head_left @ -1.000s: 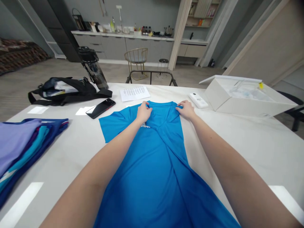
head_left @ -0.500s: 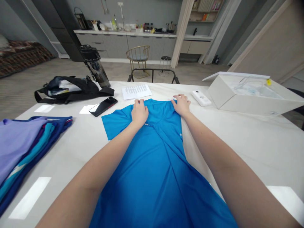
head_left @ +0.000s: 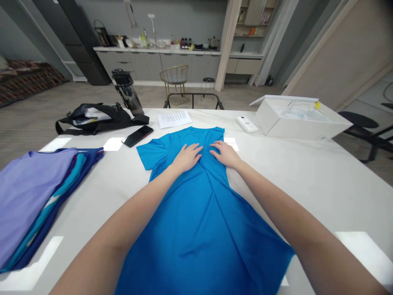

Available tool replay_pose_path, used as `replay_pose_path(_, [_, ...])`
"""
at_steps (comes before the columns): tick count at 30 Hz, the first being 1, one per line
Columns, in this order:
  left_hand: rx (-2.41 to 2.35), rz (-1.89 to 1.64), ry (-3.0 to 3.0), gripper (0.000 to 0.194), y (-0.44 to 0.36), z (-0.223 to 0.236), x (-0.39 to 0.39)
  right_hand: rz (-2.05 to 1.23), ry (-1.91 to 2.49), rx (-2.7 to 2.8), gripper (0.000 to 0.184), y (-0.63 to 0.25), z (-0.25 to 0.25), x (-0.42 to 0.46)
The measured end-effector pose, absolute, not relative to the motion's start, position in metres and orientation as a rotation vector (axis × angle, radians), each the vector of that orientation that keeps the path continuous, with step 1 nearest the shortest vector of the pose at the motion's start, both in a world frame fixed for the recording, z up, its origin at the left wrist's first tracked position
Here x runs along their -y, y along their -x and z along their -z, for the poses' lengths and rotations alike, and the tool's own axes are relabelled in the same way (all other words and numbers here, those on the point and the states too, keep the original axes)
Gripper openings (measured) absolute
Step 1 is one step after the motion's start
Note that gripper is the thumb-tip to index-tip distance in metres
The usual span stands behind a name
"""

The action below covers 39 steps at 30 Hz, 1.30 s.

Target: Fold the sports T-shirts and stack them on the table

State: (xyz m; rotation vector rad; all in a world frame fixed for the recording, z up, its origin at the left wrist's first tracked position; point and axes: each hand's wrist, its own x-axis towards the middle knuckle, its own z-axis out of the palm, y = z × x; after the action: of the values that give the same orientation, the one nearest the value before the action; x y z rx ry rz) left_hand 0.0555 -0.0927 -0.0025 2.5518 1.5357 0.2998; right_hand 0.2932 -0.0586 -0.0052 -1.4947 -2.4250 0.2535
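A bright blue T-shirt point(head_left: 199, 213) lies spread on the white table point(head_left: 307, 180), its collar at the far end and its right side folded inward. My left hand point(head_left: 188, 156) rests flat on the shirt's chest, fingers stretched out. My right hand point(head_left: 224, 153) lies flat beside it on the folded edge, fingers spread too. Neither hand holds anything.
A stack of folded shirts point(head_left: 33, 192) sits at the left. Beyond the shirt are a black phone point(head_left: 137, 135), a printed sheet point(head_left: 174, 119), a black bag point(head_left: 98, 116), a dark bottle point(head_left: 127, 92), a white device point(head_left: 247, 124) and an open white box point(head_left: 299, 119).
Both hands let go of the shirt's shoulders near the collar and slid back toward me and inward, ending flat on the chest area.
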Motion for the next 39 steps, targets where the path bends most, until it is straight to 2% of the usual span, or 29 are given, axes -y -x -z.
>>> replay_pose_path(3, [-1.559,-0.192,-2.494,0.049,-0.059,-0.004,0.12,-0.354,1.502,2.554,0.047,-0.293,-0.001,0.099])
replay_pose_path(6, [-1.643,-0.212,-2.439,0.05,-0.061,-0.009,0.152,-0.32,1.577,2.499,0.048,-0.301,-0.005,0.143])
replay_pose_path(12, [-1.508,-0.22,-2.439,0.052,-0.07,-0.013,0.235,-0.341,1.651,2.446,0.035,-0.313,-0.006,0.236])
replay_pose_path(15, [-1.515,-0.195,-2.457,0.049,-0.077,-0.01,0.275,-0.233,1.708,2.382,0.032,-0.312,-0.008,0.277])
replay_pose_path(22, [-1.578,-0.286,-2.503,0.041,-0.098,-0.01,0.344,-0.06,2.109,2.071,0.043,-0.339,-0.014,0.34])
replay_pose_path(29, [-1.5,-0.353,-2.624,0.033,-0.13,-0.026,0.363,-0.093,2.369,1.733,0.041,-0.407,-0.007,0.395])
replay_pose_path(34, [-1.264,-0.338,-2.735,0.033,-0.19,-0.032,0.351,-0.219,2.28,1.656,0.032,-0.421,0.008,0.414])
replay_pose_path(39, [-0.942,-0.229,-2.84,0.042,-0.247,-0.029,0.337,-0.251,2.015,1.716,0.019,-0.416,0.009,0.419])
